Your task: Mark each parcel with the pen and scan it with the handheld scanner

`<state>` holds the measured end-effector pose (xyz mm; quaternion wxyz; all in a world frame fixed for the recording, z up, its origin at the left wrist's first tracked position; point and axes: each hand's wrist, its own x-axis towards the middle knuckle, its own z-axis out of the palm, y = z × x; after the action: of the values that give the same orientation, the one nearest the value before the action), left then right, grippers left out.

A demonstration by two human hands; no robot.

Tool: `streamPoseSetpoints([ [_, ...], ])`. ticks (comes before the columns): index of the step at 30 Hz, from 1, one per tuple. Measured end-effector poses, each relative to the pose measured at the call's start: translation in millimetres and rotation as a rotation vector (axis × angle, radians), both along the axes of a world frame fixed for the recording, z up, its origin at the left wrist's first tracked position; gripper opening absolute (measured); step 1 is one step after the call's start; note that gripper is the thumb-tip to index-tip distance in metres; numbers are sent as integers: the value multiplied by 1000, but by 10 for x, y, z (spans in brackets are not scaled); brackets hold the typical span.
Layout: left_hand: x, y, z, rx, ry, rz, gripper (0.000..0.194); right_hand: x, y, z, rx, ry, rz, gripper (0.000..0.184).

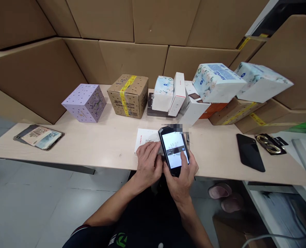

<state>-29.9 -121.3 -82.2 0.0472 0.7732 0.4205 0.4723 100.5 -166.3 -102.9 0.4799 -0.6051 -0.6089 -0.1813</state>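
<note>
A black smartphone with a lit screen reading 15:37 is tilted above the front edge of the table. My right hand grips its lower part, with one finger over the screen. At the phone's left side is my left hand, its fingers curled and pressed together; what they pinch, if anything, is hidden. Beneath both hands lies a flat white box with red lettering, partly covered by the left fingers and the phone.
Behind stand a purple box, a taped brown carton and tissue packs stacked on boxes. Banknotes lie on a dark tablet-like case at left. Another black phone and gold rings lie at right.
</note>
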Motion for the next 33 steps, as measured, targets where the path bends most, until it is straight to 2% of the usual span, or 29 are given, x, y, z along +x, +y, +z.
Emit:
streamPoseSetpoints([
  [5, 2, -9, 6, 16, 18, 9, 55, 28, -24, 26, -20, 45, 16, 76],
  [8, -41, -20, 66, 41, 97, 12, 51, 156, -43, 92, -7, 57, -14, 78],
  [11, -140, -3, 154, 79, 247, 35, 43, 419, -66, 164, 25, 50, -125, 78],
  [13, -221, 31, 198, 70, 365, 31, 47, 646, -82, 186, 15, 27, -232, 74],
  [16, -329, 88, 211, 29, 497, 10, 47, 975, -102, 162, -71, 11, -342, 69],
  [19, -422, 103, 178, 21, 565, 39, 39, 1193, -114, 95, -216, 28, -358, 74],
  [22, -556, 47, 164, 11, 596, 87, 39, 1294, -111, 39, -329, 58, -358, 80],
  [25, -768, -65, 207, -21, 604, 186, 39, 1337, -91, 28, -381, 61, -362, 83],
  [29, -1138, -171, 323, -173, 663, 429, 39, 1364, -35, 91, -476, 61, -390, 83],
  [33, -1539, -69, 378, -269, 651, 635, 42, 1350, 39, 166, -591, 94, -442, 82],
])
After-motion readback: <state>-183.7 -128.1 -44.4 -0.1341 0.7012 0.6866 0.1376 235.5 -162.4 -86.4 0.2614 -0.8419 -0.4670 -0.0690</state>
